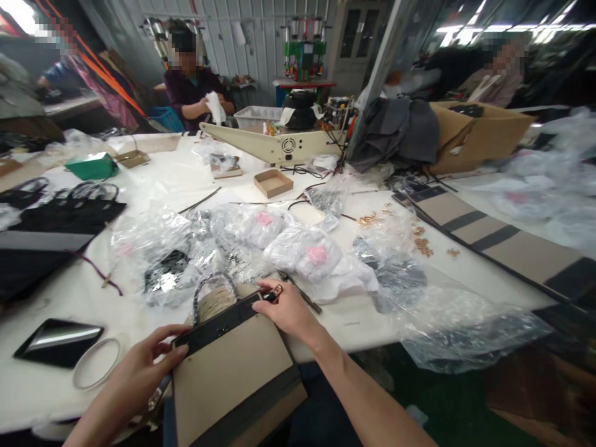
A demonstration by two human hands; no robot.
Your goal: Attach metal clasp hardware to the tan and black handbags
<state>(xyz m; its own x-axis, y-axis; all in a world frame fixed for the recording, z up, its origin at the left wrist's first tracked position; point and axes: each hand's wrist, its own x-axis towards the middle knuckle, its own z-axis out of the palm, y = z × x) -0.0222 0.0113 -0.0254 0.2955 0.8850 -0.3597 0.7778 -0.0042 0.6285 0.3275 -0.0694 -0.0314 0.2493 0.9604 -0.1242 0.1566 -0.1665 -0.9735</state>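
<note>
Left hand [157,357] and right hand [287,308] hold 1 beige-black bag [233,369].

Both forearms [356,382] are left bare, slim and smooth, and are tapered toward the front. The left grip [151,360] and right grip [289,311] are formed by slender, bare fingers [170,332]. Dark navy cloth [321,410], possibly worn, is glimpsed below.

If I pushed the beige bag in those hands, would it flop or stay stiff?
The bag would probably stay fairly stiff, since its front looks flat and straight-edged. Its handle may be springy rather than floppy, since it arches with no hand touching it. It might tip if let go, since it looks tilted.
</note>
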